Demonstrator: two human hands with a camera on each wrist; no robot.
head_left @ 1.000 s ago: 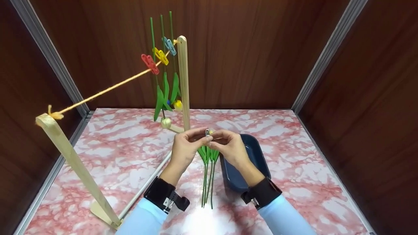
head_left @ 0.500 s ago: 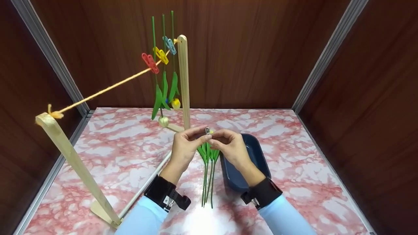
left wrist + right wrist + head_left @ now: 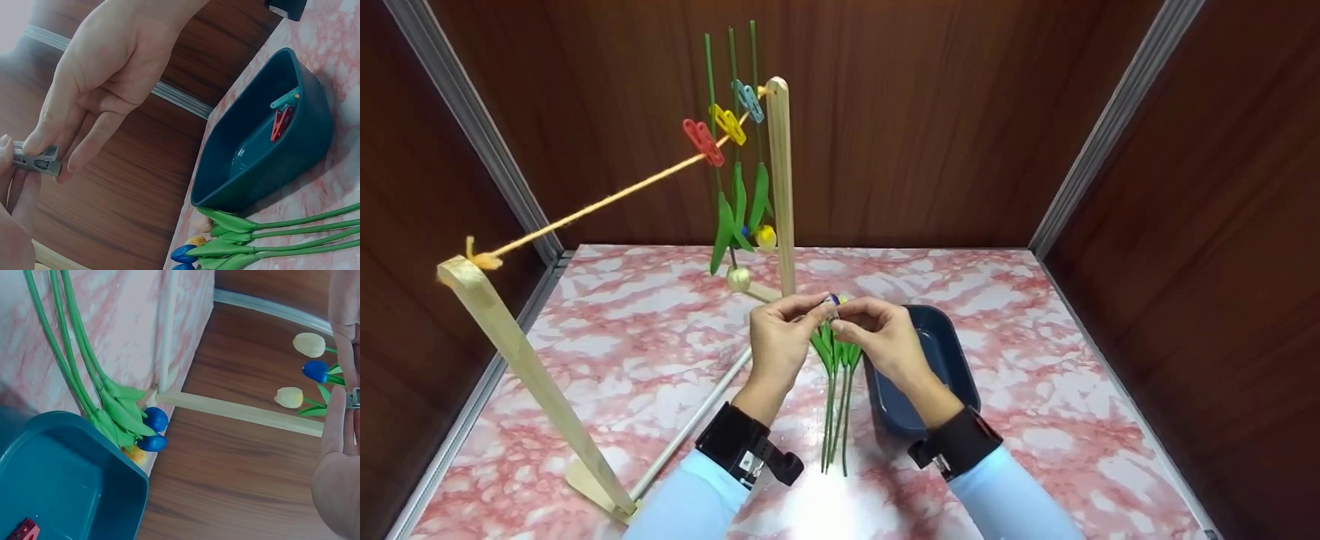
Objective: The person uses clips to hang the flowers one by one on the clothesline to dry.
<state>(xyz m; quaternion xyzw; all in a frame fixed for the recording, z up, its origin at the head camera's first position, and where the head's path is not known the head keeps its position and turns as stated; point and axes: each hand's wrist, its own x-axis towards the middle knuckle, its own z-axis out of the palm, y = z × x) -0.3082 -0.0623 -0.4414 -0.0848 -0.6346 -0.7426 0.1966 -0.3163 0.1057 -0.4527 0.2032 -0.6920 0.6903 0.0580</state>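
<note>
My left hand [image 3: 778,341] and right hand [image 3: 889,346] meet over the middle of the table, thumbs and fingers pinching a small grey clothespin [image 3: 35,160] between them. The left wrist view shows the right thumb pressed on its side and left fingertips at its other end. In the head view fingers mostly cover it. Below the hands lie several artificial tulips [image 3: 836,390], stems towards me, with blue and yellow-orange heads in the wrist views. Three more tulips [image 3: 739,202] hang head down from a cord [image 3: 607,201], held by a red clothespin [image 3: 703,142], a yellow clothespin [image 3: 728,124] and a blue clothespin [image 3: 749,100].
A dark blue basin [image 3: 891,409] stands right of the tulips, partly behind my right forearm. Inside are a red clothespin [image 3: 282,122] and a teal clothespin [image 3: 285,98]. The cord runs between two wooden posts [image 3: 536,386] at the left. Brown panels [image 3: 922,127] enclose the table.
The grey clothespin has turned and sunk between the fingers, so less of it shows. Both hands have shifted slightly left. The hanging tulips sway a little.
</note>
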